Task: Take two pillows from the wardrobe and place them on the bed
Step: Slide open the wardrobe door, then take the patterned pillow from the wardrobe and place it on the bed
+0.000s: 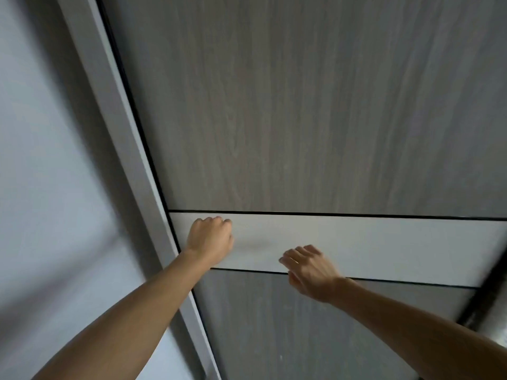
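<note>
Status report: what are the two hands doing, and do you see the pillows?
Left hand and right hand both on the wardrobe door's pale band, holding nothing. Door closed. No pillows in view.

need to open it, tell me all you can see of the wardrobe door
The door looks shut. It has grey wood-grain panels above and below a pale horizontal band, with thin dark seams between them. A pale frame runs along its left edge. The left hand, fist closed, and the right hand, fingers loosely curled, are at the band. No pillows show.
</note>
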